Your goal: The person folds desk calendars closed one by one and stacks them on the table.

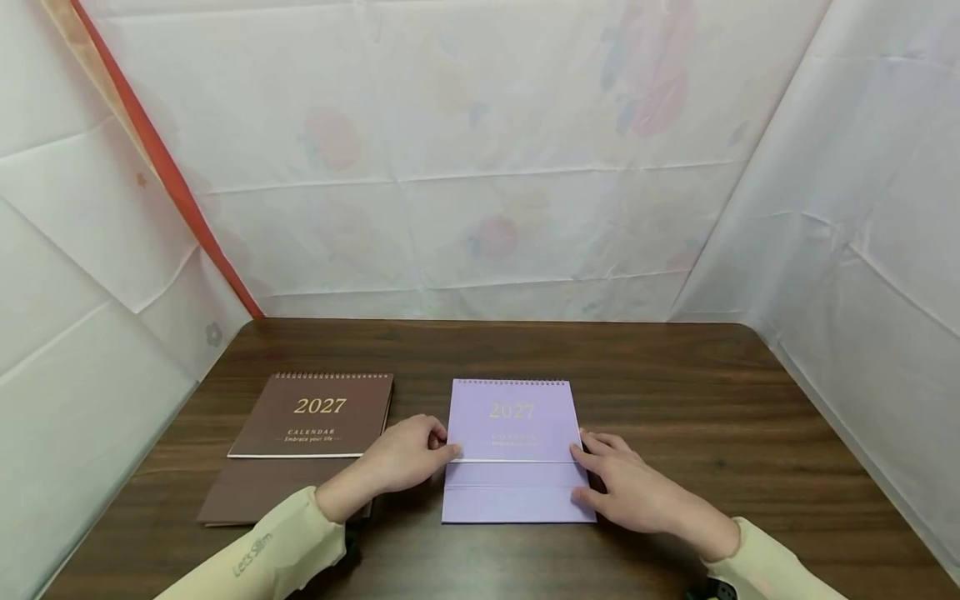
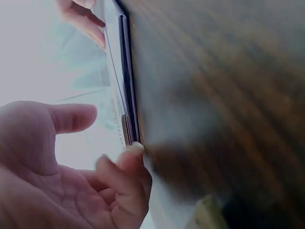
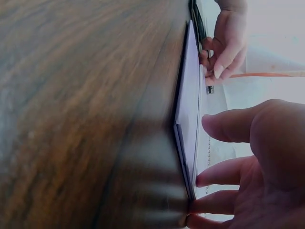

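Observation:
A purple 2027 desk calendar [image 1: 513, 425] lies flat on the table, its spiral binding along the far edge. At its left edge is my left hand [image 1: 408, 454], thumb tip over the border in the head view. The left wrist view shows loosely bent fingers [image 2: 126, 183] touching the calendar's side, the thumb raised apart from it. My right hand [image 1: 630, 483] is at the opposite edge. Its extended fingers [image 3: 221, 174] touch that side in the right wrist view, while the thumb stays above the surface.
A brown 2027 desk calendar [image 1: 311, 417] lies to the left, partly covered by my left forearm. The dark wooden table [image 1: 712, 400] is bordered by white patterned sheets [image 1: 465, 167] at the back and sides. A red strip [image 1: 165, 167] hangs in the left corner.

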